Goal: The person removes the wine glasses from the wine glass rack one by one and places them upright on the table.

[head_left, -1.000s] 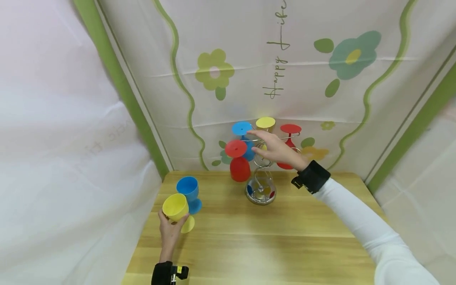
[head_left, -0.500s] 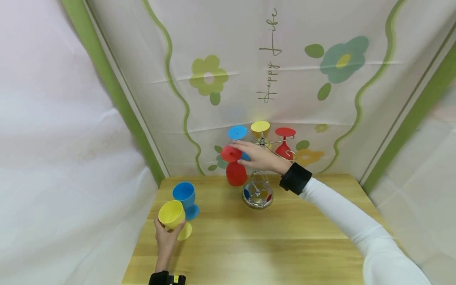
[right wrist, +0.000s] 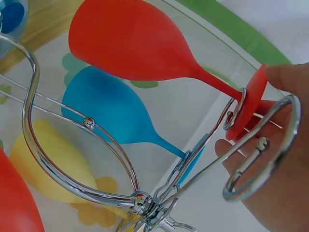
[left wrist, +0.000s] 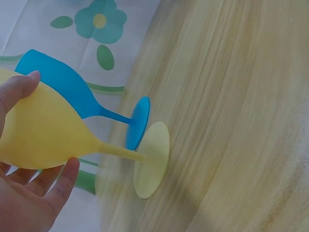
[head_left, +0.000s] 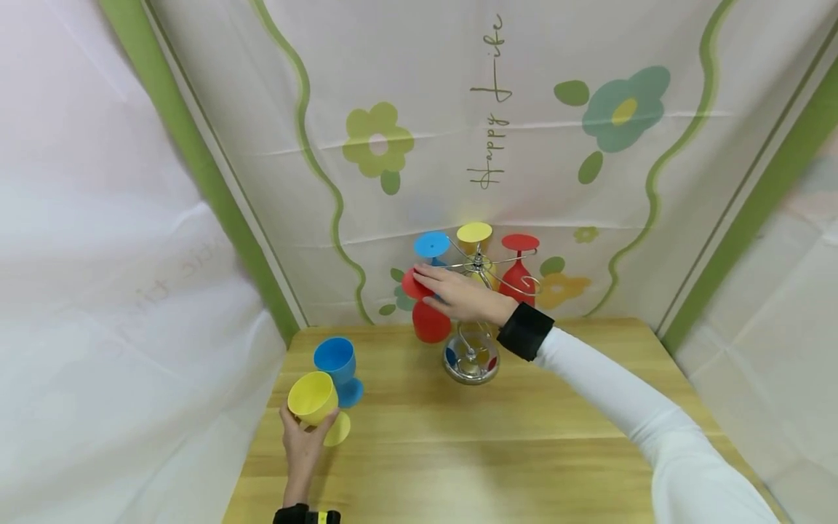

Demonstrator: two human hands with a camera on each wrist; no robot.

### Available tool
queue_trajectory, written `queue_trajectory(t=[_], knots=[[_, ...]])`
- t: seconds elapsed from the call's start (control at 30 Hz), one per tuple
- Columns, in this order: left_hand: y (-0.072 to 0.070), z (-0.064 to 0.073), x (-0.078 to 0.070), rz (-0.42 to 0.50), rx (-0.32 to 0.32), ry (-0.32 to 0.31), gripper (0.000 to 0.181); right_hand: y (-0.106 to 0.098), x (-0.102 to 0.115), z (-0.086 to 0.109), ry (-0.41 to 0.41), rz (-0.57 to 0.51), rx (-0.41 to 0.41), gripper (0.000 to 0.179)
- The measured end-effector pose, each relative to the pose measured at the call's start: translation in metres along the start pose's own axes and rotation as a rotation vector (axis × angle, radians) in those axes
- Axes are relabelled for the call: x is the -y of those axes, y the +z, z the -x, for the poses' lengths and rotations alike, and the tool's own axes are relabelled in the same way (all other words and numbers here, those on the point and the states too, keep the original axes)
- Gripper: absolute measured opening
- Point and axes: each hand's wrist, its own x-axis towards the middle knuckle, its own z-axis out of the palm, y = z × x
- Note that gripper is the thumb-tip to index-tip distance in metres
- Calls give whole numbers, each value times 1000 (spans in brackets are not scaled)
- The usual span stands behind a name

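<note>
My left hand [head_left: 302, 445] holds a yellow goblet [head_left: 313, 399] by its bowl, thumb on one side and fingers on the other. The goblet stands upright with its foot on the table. Just behind it stands a blue goblet [head_left: 335, 360]. My right hand [head_left: 465, 292] reaches across a chrome wire glass rack [head_left: 478, 262], its fairly straight fingers against the foot of a red goblet [right wrist: 133, 43] hanging upside down. In the right wrist view the thumb meets the edge of that foot [right wrist: 251, 104]. Part of the red goblet is hidden by the hand in the head view.
A blue goblet [right wrist: 108, 106], a yellow goblet [head_left: 474, 233] and another red goblet [head_left: 519, 278] also hang from the rack. One curled rack arm [right wrist: 285, 150] carries no goblet. The rack's round base [head_left: 471, 364] rests on the wooden table [head_left: 419, 451], near the patterned cloth [head_left: 262, 131] behind.
My right hand has moved left and slightly down, from over the rack's middle to the front red goblet's foot. The left hand keeps its hold on the yellow goblet. The head view has shifted slightly.
</note>
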Motion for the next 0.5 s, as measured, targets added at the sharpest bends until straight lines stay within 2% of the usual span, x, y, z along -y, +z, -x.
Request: queue_trajectory(t=[0.23,0.5], knots=[[-2,0,-3,0,-1,-17,105,2,2,-1,-25,129,9,59],[-3,0,-6,-12,9,-39,109,-2,9,1,-4,234,15,54]])
